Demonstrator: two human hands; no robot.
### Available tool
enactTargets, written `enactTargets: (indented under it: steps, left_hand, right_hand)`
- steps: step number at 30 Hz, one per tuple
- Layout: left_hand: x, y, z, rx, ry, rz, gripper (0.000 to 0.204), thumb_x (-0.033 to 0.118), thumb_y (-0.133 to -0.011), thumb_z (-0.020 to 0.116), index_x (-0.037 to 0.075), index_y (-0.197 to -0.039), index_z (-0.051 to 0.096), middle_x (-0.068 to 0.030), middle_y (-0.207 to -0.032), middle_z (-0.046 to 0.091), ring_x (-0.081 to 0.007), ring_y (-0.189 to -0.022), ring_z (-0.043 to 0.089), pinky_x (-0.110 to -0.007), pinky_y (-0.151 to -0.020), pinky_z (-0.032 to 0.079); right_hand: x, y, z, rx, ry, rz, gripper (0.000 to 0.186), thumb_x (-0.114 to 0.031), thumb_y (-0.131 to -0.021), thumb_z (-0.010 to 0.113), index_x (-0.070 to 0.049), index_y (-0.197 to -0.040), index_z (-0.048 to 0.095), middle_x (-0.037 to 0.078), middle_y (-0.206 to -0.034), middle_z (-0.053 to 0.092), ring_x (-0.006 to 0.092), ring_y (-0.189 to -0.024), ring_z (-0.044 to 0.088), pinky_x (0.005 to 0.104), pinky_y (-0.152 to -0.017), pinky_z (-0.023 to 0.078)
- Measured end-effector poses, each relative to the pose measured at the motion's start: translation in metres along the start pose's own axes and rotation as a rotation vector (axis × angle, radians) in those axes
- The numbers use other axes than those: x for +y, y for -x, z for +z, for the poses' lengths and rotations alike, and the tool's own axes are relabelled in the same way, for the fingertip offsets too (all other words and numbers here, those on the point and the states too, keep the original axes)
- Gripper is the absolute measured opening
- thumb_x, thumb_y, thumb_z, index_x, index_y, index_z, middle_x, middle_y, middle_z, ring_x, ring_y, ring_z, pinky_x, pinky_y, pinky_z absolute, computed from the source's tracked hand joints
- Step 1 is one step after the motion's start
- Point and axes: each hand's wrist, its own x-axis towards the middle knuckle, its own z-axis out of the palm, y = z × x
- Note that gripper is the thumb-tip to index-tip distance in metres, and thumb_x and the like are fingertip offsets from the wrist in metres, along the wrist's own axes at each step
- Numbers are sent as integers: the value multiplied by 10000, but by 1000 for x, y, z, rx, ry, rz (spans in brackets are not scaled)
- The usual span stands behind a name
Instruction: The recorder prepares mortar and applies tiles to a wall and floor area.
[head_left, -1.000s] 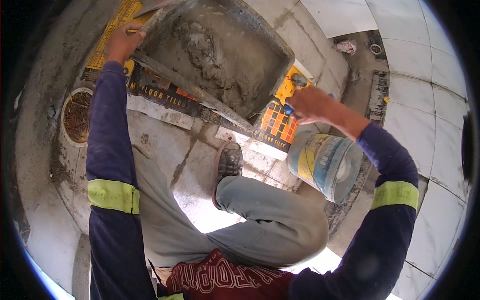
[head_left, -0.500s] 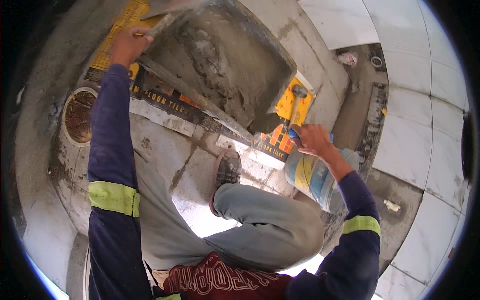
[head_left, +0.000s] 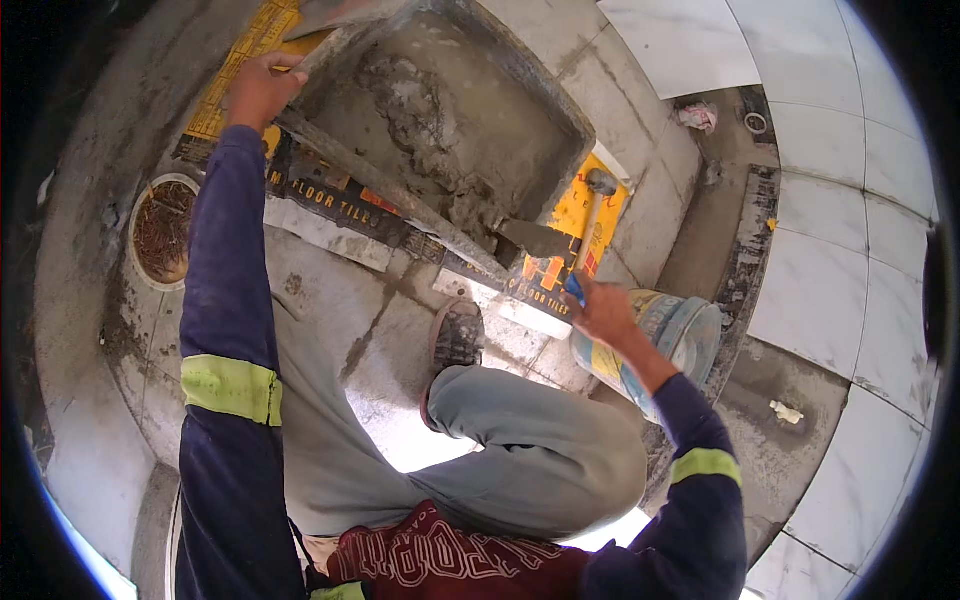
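A grey mixing tub (head_left: 400,205) full of wet mortar (head_left: 480,115) lies in front of me. At its left corner my left hand (head_left: 262,92) is closed on the rim, thumb and fingers together. My right hand (head_left: 606,312) grips the blue handle of a trowel (head_left: 537,239) beside the tub's near right corner. The mortar-smeared blade reaches over that corner, at the edge of the mortar. Just beyond the hand, a mallet-like tool (head_left: 600,182) with a grey head and pale handle lies on yellow printed cardboard (head_left: 613,205).
A dirty bucket (head_left: 690,335) lies tipped over by my right forearm. To the left is a round container (head_left: 162,232) holding brownish strands. Pale marbled tiles (head_left: 810,290) cover the right side, next to a mortar-lined channel (head_left: 715,220). My shoe (head_left: 458,335) is close to the tub.
My right hand has shifted slightly left and toward me, with its elbow drawn in. The trowel blade has turned and shows more. Mortar near that corner looks disturbed. My left hand stays on the rim.
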Motion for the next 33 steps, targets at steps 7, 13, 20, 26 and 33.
enactTargets:
  steps: [7,13,20,26,33]
  left_hand:
    - [-19,-12,0,33,40,48,314,253,-754,755,135,-1044,728,-87,-889,714,-201,-816,668,-345,-746,502]
    - [-6,-2,-9,54,-3,52,331,280,-759,743,142,-1059,719,-94,-900,714,-212,-828,671,-349,-774,496]
    - [8,8,-4,11,25,-40,302,228,-762,745,127,-1045,716,-70,-888,717,-193,-831,669,-344,-770,494]
    - [4,6,-2,19,52,-54,306,222,-768,744,137,-1060,713,-58,-869,710,-171,-792,649,-340,-751,484]
    - [-1,1,-3,-15,78,-68,307,189,-777,731,131,-1077,711,-47,-843,703,-157,-775,640,-338,-748,475]
  right_hand:
    - [-28,-65,7,145,-423,48,447,-449,-892,577,-15,-1000,567,247,-786,642,420,-744,647,491,-655,502]
    - [-35,-85,-34,-165,-572,159,455,-452,-904,561,2,-927,577,234,-808,653,395,-739,661,462,-662,506]
    - [-29,-60,-58,-373,-824,72,439,-436,-901,584,1,-933,554,91,-698,591,170,-564,579,342,-506,488]
    - [-17,-63,-50,-127,-542,-247,302,-350,-929,561,-52,-972,581,16,-691,527,86,-555,507,255,-451,413]
    - [7,-90,-101,-440,-684,48,353,-413,-947,529,-72,-854,526,-3,-542,443,91,-414,425,257,-383,361]
